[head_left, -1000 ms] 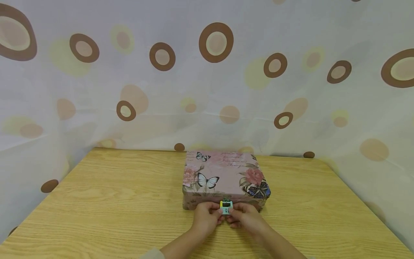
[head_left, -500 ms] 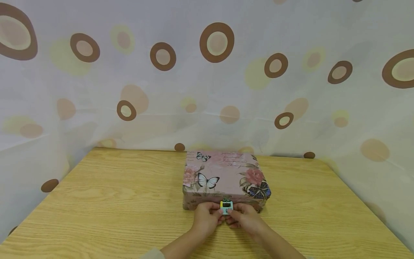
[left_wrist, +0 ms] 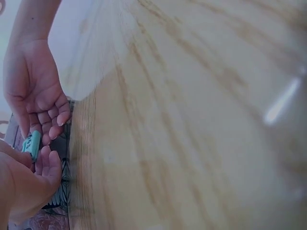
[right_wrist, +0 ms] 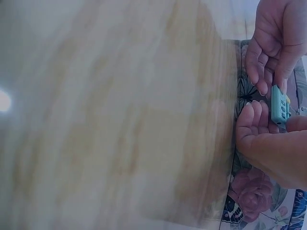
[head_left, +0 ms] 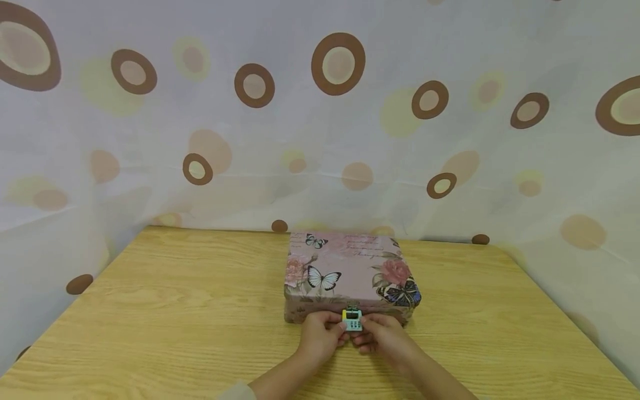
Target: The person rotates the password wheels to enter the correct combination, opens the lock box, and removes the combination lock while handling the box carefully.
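A small light-teal combination padlock with a yellow side hangs at the front clasp of a pink box printed with butterflies and roses. My left hand pinches the padlock's left side between thumb and fingers. From the right, my right hand holds its other side with thumb and index finger, the lower fingers curled beneath. Several number dials face up on the padlock in the right wrist view. In the left wrist view, the padlock sits between both hands' fingertips.
The box stands on a wooden table, near its back edge. Behind it hangs a pale curtain with brown and beige circles, which also runs along both sides of the table.
My right thumb has shifted off the padlock's front toward its right edge, so the dials show more. The head view has shifted slightly; the box stays put.
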The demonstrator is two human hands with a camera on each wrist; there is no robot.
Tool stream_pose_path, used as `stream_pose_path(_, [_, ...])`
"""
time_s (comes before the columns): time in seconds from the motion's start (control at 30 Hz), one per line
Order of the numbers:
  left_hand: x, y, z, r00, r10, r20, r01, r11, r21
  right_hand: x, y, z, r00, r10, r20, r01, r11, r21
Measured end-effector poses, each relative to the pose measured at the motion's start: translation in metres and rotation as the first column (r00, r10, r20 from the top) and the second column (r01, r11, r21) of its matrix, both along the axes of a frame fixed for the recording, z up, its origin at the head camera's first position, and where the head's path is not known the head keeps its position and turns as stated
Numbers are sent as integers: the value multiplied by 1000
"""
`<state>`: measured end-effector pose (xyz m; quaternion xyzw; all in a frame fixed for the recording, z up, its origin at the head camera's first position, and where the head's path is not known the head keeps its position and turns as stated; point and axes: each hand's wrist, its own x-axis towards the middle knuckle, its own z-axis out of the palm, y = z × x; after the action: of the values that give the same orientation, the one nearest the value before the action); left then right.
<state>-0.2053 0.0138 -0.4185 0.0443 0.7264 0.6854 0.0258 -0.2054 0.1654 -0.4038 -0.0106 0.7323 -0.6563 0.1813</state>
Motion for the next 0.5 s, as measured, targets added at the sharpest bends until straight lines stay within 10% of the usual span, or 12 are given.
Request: stream_pose_path(0.5, [0, 0, 0, 1000, -5, 6, 5, 1000, -5, -3, -3, -3, 999, 23, -26, -21, 997, 77])
